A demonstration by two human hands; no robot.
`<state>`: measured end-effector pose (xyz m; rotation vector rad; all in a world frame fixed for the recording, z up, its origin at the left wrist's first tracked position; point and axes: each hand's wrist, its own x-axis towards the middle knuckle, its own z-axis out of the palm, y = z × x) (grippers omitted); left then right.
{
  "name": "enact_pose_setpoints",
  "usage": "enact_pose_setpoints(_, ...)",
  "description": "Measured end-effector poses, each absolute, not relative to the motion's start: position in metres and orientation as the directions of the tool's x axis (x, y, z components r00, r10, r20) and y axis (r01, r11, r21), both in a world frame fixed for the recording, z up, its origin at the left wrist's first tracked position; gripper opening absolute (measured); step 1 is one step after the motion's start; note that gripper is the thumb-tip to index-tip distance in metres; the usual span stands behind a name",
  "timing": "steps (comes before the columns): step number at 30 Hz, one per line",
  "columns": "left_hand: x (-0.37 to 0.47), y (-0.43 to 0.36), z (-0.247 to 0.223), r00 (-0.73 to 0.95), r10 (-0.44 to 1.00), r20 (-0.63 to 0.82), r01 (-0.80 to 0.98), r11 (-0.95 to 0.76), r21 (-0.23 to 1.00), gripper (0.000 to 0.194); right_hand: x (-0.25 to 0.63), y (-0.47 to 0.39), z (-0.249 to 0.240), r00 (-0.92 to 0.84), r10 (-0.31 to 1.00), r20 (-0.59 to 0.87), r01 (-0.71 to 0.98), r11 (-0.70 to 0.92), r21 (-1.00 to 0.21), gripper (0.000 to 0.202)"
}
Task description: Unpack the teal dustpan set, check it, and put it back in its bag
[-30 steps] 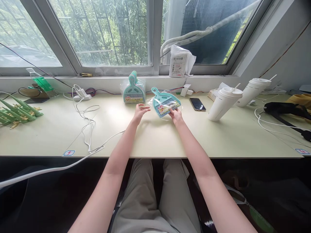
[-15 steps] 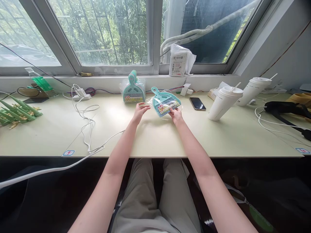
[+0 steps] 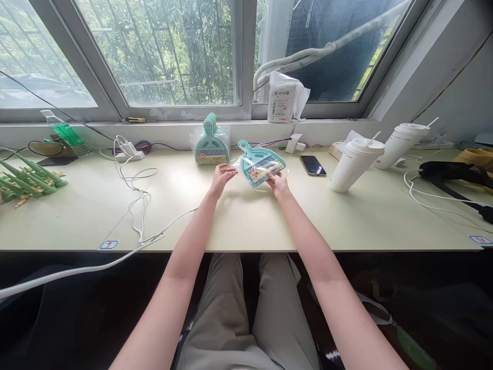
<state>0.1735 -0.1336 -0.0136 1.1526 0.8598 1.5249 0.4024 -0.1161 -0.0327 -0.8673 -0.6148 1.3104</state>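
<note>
My right hand [image 3: 278,183] grips the lower edge of a teal mini dustpan set in a clear plastic bag [image 3: 260,164], held tilted just above the pale green desk [image 3: 246,216]. My left hand [image 3: 221,177] is beside the bag's left edge, fingers apart, fingertips at the plastic; I cannot tell if it pinches it. A stack of the same teal dustpan sets [image 3: 211,141] stands upright behind, against the window sill.
A black phone [image 3: 313,165] lies right of the bag. Two white lidded cups with straws [image 3: 356,162] lean further right. White cables and a charger [image 3: 133,177] trail on the left, green items [image 3: 26,180] at far left. A black strap [image 3: 458,177] lies at far right.
The bagged dustpan set has shifted slightly left and its handle points a bit more leftward. My left hand has closed in on the bag's edge.
</note>
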Motion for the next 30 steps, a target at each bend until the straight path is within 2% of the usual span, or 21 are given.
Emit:
enact_pose_setpoints(3,0.1733,-0.1327,-0.0139,-0.057,0.971,0.231,-0.306,-0.237,0.922,0.037,0.4027,-0.1165,-0.0322,0.173,0.98,-0.099,-0.56,0.016,-0.828,0.024)
enact_pose_setpoints(9,0.1714,-0.1313,-0.0175,-0.054,0.959,0.277,-0.232,-0.282,0.931,0.05,0.4019,-0.1187,-0.0302,0.169,0.981,-0.1,-0.568,0.014,-0.823,0.021)
enact_pose_setpoints(21,0.1696,-0.1309,-0.0169,-0.044,0.966,0.256,-0.24,-0.259,0.936,0.048,0.3997,-0.1231,-0.0269,0.176,0.979,-0.101,-0.554,0.013,-0.833,0.023)
enact_pose_setpoints(30,0.1702,-0.1319,-0.0145,-0.082,0.967,0.239,-0.259,-0.253,0.932,0.037,0.3994,-0.1245,-0.0268,0.167,0.982,-0.088,-0.552,0.019,-0.834,0.025)
